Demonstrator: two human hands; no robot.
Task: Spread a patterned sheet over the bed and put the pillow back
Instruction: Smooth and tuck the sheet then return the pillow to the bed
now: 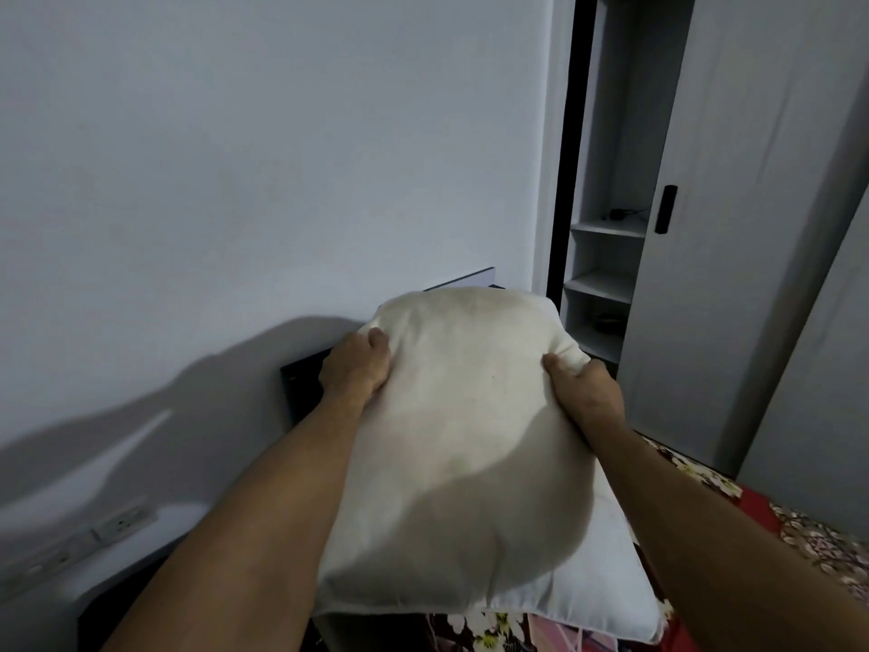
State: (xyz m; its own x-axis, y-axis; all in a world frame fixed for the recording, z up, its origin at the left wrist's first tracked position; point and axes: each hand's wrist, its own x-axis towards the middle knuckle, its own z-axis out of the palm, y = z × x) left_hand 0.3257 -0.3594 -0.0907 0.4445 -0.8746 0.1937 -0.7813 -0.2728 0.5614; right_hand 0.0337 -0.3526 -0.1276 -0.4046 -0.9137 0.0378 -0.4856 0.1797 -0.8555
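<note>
I'm looking over the hands at the open shelf unit on the far right, next to a pale sliding door with a dark handle. The upper shelf holds one small dark object with a thin lead trailing off it, too small to identify. Two shelves lower there's a dark rounded item, maybe a bowl, I can't be sure. The shelf between them shows nothing I can make out.

Now the cream pillow, centre frame. Its long axis runs near to far, with the far short end pointing at the wall and at the dark headboard behind it. The near short end lies over a second, whiter pillow, which peeks out at the near right.

The left hand clamps the pillow's left edge up by the far end, thumb dug into the top. The right hand grips the right edge opposite in the same way. The hands are apart, a full pillow width between them, and the fabric bunches under both thumbs.

The patterned sheet, red with pale flowers, covers the bed on the near right and shows under the pillows. There's a wall socket low on the left.
</note>
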